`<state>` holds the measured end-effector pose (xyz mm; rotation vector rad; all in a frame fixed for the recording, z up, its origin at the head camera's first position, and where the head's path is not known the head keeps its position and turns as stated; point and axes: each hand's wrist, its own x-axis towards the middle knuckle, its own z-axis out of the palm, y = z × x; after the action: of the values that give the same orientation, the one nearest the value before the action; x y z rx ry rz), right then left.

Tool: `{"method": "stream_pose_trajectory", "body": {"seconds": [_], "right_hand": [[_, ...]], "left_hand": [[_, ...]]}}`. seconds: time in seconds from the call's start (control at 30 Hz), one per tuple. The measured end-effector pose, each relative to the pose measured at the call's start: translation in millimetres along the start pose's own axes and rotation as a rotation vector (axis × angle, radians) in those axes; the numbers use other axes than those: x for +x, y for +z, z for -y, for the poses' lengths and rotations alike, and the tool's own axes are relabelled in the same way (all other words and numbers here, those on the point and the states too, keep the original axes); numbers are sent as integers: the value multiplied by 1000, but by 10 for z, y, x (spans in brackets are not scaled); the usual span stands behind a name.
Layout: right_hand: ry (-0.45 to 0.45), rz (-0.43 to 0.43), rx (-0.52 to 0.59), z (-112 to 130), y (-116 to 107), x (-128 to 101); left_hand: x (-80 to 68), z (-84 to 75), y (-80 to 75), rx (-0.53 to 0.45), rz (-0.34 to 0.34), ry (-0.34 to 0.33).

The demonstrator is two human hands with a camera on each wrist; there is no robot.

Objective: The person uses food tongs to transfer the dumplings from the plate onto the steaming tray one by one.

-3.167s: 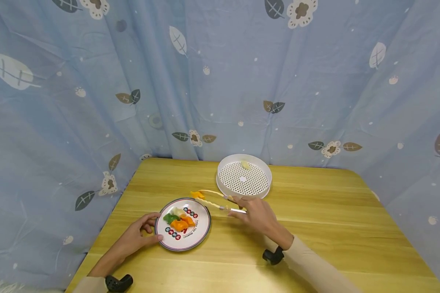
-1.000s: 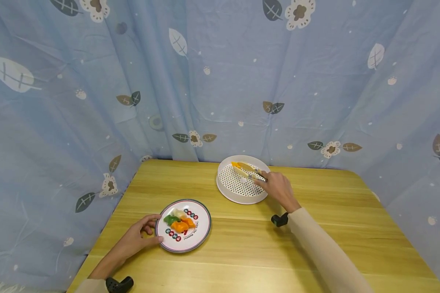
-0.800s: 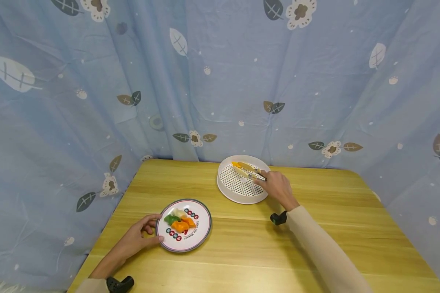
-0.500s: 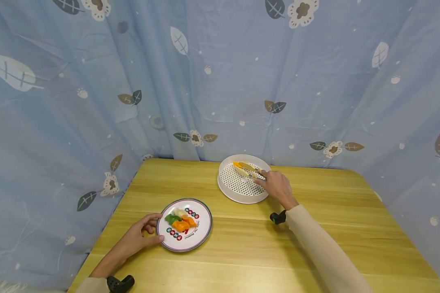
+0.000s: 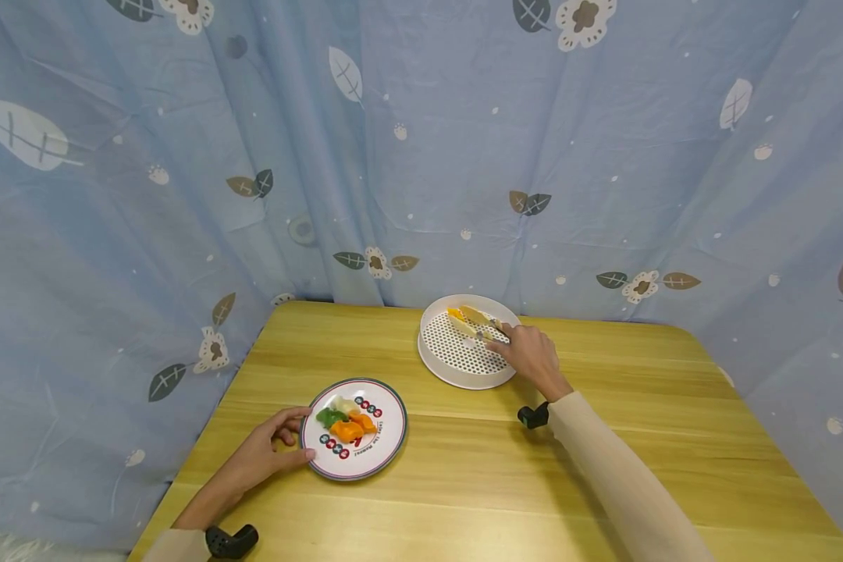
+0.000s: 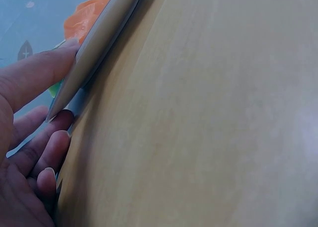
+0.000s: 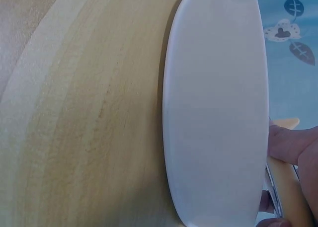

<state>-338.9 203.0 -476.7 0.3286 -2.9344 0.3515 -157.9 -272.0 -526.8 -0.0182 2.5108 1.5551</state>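
Observation:
My left hand (image 5: 270, 449) holds the left rim of a round white plate (image 5: 382, 453), thumb on top and fingers at the edge. On the plate lie orange dumplings (image 5: 347, 431), a green dumpling (image 5: 332, 418) and a whitish one (image 5: 343, 405). My right hand (image 5: 530, 355) grips pale-tipped tongs (image 5: 479, 315) over a white perforated steamer tray (image 5: 453, 365). An orange dumpling (image 5: 456, 313) is at the tongs' tips, low inside the tray; whether they still pinch it cannot be told. In the right wrist view, the tray's wall (image 7: 216, 108) hides the tips.
The tray stands near the back edge of the wooden table (image 5: 464, 484), behind and to the right of the plate. A blue patterned curtain (image 5: 421, 156) hangs close behind the table. Each wrist wears a black device (image 5: 232, 542).
The right hand has carried the orange dumpling in the tongs from above the plate into the tray. Lately the tongs' tips have spread slightly. The left hand has stayed at the plate.

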Motion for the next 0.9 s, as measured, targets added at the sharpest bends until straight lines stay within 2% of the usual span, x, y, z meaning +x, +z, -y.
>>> {"method": "stream_pose_trajectory", "body": {"seconds": [0.5, 0.7, 0.9], "right_hand": [[-10, -76, 80, -52, -98, -163], [-51, -103, 83, -6, -168, -267], [-102, -130, 102, 107, -211, -374]], "left_hand": [[-10, -16, -4, 8, 9, 4], [-29, -53, -13, -16, 18, 12], [-31, -52, -4, 4, 15, 3]]}}
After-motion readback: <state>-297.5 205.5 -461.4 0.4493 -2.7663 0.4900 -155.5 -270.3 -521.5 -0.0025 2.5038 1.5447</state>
